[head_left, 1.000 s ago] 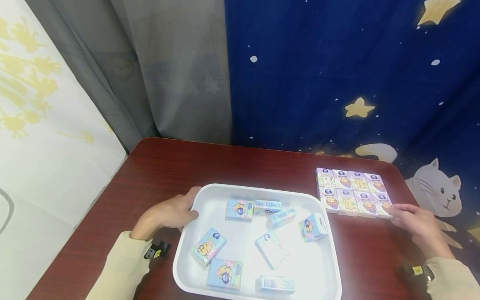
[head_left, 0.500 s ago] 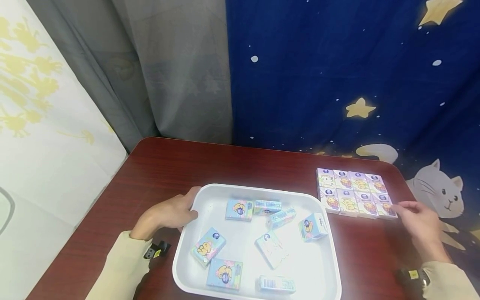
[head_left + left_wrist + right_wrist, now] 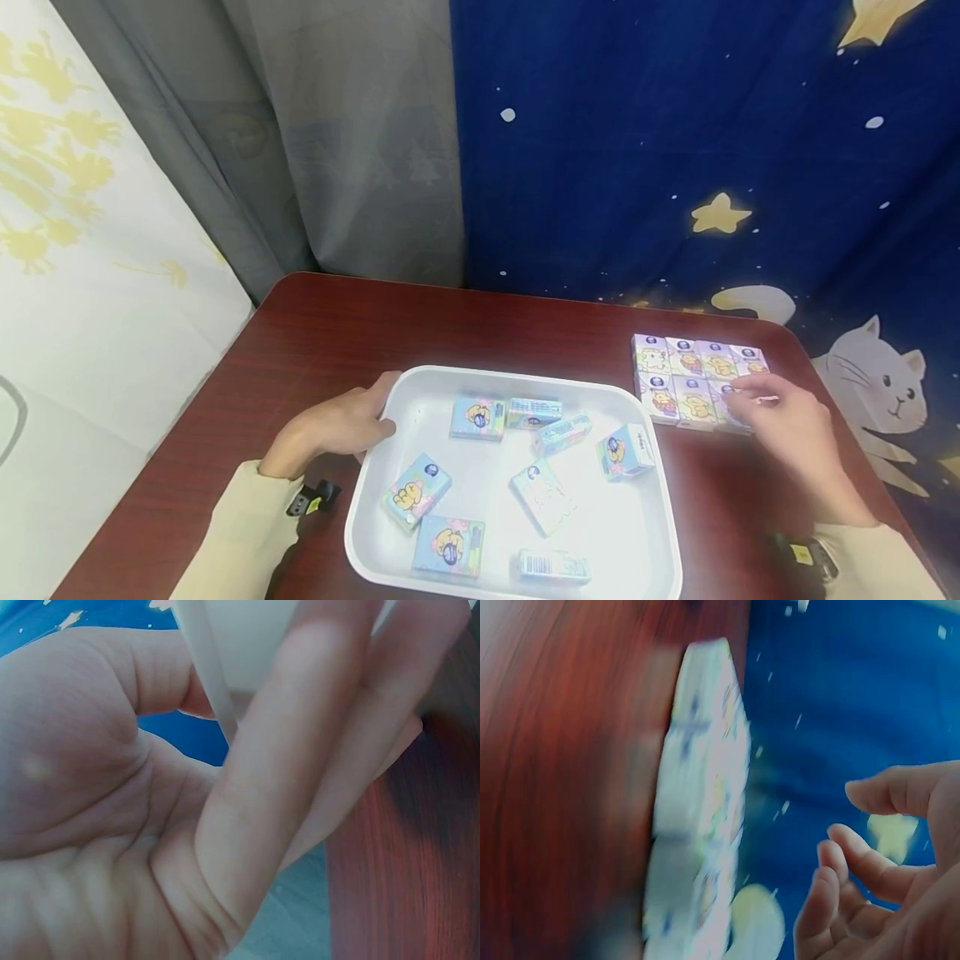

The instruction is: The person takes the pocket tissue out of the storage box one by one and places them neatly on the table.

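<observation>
My left hand (image 3: 337, 425) grips the left rim of a white plastic tray (image 3: 667, 517), thumb on the inside, fingers below. In the left wrist view, the fingers (image 3: 277, 750) curl round the tray's wall (image 3: 202, 652). Several light-blue small tissue packs (image 3: 450, 546) with cartoon animals lie scattered in the tray, some flat and some on edge. To the right, two rows of lilac tissue packs (image 3: 693, 400) lie side by side. Over their right end hovers my right hand (image 3: 791, 425), hiding part of them. The right wrist view shows its thumb and loosely bent fingers apart, holding nothing.
A dark red wooden table (image 3: 360, 321) carries everything. Behind it hang a grey curtain (image 3: 375, 150) and a blue curtain (image 3: 585, 167) with stars and a cat. White printed cloth (image 3: 112, 292) covers the left side.
My right hand has left the right edge of the lilac packs and moved left, up over their end. The left hand and tray stay in place.
</observation>
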`<action>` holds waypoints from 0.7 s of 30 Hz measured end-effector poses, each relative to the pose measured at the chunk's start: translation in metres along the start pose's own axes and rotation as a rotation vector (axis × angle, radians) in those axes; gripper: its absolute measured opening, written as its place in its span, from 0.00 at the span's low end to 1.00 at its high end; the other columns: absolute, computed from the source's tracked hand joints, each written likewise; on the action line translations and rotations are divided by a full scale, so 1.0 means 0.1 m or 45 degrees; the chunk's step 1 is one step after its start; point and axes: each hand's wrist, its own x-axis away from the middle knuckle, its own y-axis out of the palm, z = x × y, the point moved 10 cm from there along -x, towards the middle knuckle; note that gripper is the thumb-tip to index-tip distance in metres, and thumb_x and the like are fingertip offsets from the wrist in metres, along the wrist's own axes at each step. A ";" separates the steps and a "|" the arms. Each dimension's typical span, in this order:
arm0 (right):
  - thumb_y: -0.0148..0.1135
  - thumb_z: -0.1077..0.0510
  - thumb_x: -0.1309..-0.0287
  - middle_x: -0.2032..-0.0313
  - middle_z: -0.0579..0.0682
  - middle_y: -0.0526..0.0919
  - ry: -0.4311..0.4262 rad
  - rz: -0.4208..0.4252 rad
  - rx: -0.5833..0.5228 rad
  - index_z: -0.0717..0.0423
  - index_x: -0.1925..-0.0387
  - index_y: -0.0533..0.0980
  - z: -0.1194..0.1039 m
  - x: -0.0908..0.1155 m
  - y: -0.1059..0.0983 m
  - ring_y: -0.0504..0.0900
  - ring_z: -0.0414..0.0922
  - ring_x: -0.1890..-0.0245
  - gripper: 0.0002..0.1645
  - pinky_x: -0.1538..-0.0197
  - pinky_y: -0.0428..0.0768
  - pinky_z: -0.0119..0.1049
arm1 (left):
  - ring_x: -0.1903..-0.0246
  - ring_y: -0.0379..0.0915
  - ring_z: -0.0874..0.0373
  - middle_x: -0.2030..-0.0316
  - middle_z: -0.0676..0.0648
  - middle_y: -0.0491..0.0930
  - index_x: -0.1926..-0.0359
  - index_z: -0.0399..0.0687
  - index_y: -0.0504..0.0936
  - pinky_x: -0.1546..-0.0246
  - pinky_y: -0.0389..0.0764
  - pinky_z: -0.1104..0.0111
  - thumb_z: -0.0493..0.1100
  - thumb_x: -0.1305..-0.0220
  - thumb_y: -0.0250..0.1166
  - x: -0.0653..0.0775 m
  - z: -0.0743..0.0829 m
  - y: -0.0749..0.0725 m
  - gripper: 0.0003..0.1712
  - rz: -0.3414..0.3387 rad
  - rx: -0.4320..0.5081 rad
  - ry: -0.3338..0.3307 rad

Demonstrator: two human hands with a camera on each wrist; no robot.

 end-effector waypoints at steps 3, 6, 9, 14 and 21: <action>0.67 0.43 0.24 0.44 0.76 0.83 -0.140 -0.004 0.033 0.66 0.35 0.80 -0.31 0.07 0.08 0.83 0.68 0.51 0.33 0.60 0.78 0.44 | 0.67 0.89 0.50 0.55 0.38 0.83 0.19 0.42 0.51 0.75 0.92 0.55 0.27 0.27 0.62 0.00 0.00 -0.01 0.43 0.002 -0.008 -0.001; 0.72 0.48 0.28 0.51 0.69 0.88 -0.272 -0.008 0.036 0.65 0.40 0.83 -0.62 0.16 0.16 0.86 0.62 0.56 0.27 0.62 0.80 0.42 | 0.67 0.89 0.50 0.55 0.38 0.84 0.19 0.42 0.51 0.74 0.92 0.56 0.28 0.26 0.62 -0.01 -0.01 -0.01 0.43 -0.001 -0.017 -0.004; 0.73 0.50 0.30 0.55 0.61 0.90 -0.347 -0.073 0.018 0.61 0.43 0.85 -0.89 0.26 0.26 0.86 0.56 0.58 0.23 0.65 0.81 0.40 | 0.68 0.89 0.50 0.55 0.38 0.84 0.19 0.42 0.51 0.75 0.91 0.56 0.28 0.27 0.62 -0.01 -0.03 -0.02 0.43 -0.003 -0.026 -0.005; 0.76 0.53 0.33 0.56 0.50 0.90 -0.458 -0.238 0.017 0.57 0.44 0.86 -1.27 0.40 0.47 0.86 0.50 0.58 0.20 0.65 0.82 0.42 | 0.67 0.89 0.50 0.55 0.38 0.84 0.19 0.42 0.50 0.75 0.91 0.55 0.28 0.27 0.62 0.00 -0.03 -0.04 0.44 0.000 -0.021 0.008; 0.83 0.53 0.42 0.51 0.51 0.90 -0.689 -0.414 0.272 0.55 0.44 0.86 -1.63 0.63 0.80 0.85 0.49 0.57 0.26 0.54 0.87 0.53 | 0.67 0.89 0.51 0.55 0.38 0.84 0.19 0.42 0.51 0.75 0.91 0.56 0.28 0.26 0.61 0.00 -0.03 -0.03 0.43 0.000 -0.044 -0.006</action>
